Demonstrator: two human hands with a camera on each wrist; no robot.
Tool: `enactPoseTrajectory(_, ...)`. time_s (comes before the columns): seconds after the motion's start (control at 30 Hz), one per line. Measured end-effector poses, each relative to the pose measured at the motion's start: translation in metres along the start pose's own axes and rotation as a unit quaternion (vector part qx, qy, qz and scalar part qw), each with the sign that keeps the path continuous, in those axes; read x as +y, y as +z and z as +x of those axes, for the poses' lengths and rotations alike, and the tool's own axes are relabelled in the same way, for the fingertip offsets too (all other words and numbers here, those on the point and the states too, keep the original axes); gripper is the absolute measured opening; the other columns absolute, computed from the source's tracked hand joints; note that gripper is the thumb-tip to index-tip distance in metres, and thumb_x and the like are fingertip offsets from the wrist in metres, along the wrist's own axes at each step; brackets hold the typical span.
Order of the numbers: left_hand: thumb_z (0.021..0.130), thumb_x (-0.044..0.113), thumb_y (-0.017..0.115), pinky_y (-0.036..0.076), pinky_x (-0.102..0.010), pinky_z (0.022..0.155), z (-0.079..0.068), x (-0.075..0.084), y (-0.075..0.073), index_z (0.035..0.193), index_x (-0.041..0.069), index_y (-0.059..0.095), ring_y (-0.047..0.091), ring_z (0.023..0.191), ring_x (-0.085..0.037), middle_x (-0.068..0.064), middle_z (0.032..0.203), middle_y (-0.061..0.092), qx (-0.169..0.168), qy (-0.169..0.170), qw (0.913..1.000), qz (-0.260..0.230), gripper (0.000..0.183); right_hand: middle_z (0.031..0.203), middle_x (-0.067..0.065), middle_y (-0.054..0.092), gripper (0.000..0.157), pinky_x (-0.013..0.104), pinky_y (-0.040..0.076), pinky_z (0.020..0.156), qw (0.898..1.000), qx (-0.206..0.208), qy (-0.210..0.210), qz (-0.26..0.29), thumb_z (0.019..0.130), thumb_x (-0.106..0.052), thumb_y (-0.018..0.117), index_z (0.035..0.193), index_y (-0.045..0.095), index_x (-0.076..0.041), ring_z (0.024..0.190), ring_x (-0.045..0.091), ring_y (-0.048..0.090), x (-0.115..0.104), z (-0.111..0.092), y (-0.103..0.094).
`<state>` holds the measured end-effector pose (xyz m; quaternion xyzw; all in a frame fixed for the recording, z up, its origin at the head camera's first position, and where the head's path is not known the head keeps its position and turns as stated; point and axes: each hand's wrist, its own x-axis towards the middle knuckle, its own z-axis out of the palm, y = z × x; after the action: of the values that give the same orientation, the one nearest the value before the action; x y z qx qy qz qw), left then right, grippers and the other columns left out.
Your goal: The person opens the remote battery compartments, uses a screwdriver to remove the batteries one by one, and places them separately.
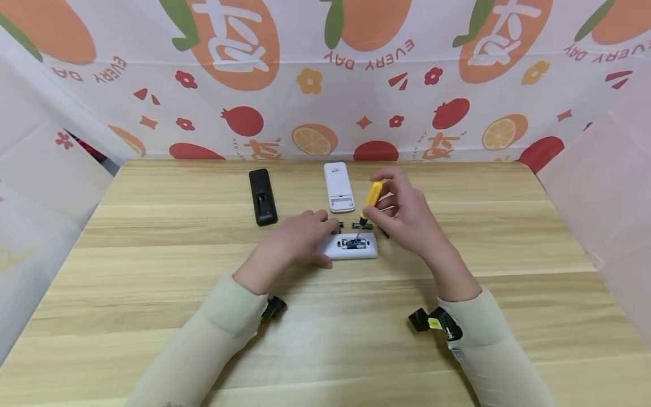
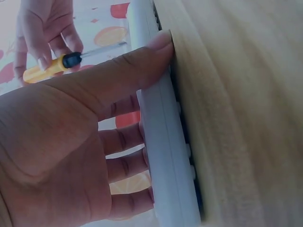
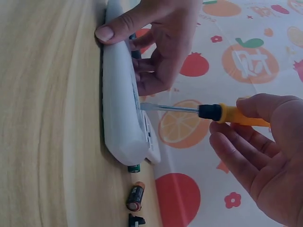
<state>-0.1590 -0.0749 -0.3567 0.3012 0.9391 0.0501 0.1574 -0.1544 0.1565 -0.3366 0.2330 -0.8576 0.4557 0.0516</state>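
My left hand grips the left end of a white remote control, thumb along its near edge and fingers on the far side. The remote lies button side down on the table, its battery compartment uncovered with batteries inside. In my right hand is a flat-tipped screwdriver with a yellow handle, pinched between thumb and fingers. Its metal shaft slants down in the head view, with the tip at the compartment. Just beyond the remote lies a loose green-and-black battery.
Farther back stand out a second white remote and, left of it, a black remote. A small black piece lies near a loose battery. A fruit-print cloth hangs behind the wooden table.
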Motion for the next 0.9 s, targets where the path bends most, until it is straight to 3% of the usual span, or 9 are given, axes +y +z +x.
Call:
enactPoseTrajectory(0.27, 0.077, 0.05, 0.082, 0.05, -0.041, 0.083, 0.001, -0.001, 0.001, 0.136, 0.018, 0.054, 0.053, 0.102, -0.023, -0.005, 0.121, 0.056, -0.002, -0.001, 1.0, -0.001, 0.072, 0.099, 0.004, 0.067, 0.051, 0.029, 0.058, 0.072, 0.999, -0.005, -0.015, -0.034, 0.087, -0.022, 0.079, 0.126, 0.047, -0.015, 0.081, 0.014, 0.068, 0.002, 0.002, 0.002)
enactPoseTrajectory(0.53, 0.077, 0.05, 0.083, 0.05, -0.042, 0.084, 0.004, -0.001, 0.0, 0.134, 0.018, 0.054, 0.053, 0.104, -0.024, -0.006, 0.123, 0.056, 0.002, -0.004, 1.0, -0.001, 0.072, 0.093, -0.001, 0.067, 0.029, 0.032, 0.058, 0.072, 0.999, 0.022, -0.039, -0.016, 0.09, -0.025, 0.076, 0.109, 0.059, -0.012, 0.077, 0.011, 0.066, -0.004, 0.001, 0.0)
enactPoseTrajectory(0.9, 0.077, 0.05, 0.082, 0.051, -0.044, 0.083, 0.004, 0.001, 0.0, 0.133, 0.018, 0.055, 0.053, 0.106, -0.025, -0.006, 0.121, 0.056, -0.004, -0.005, 1.0, -0.002, 0.07, 0.091, -0.003, 0.065, 0.023, 0.034, 0.058, 0.075, 0.999, -0.035, -0.03, 0.008, 0.089, -0.024, 0.077, 0.1, 0.061, -0.014, 0.082, 0.012, 0.064, -0.015, -0.003, 0.005)
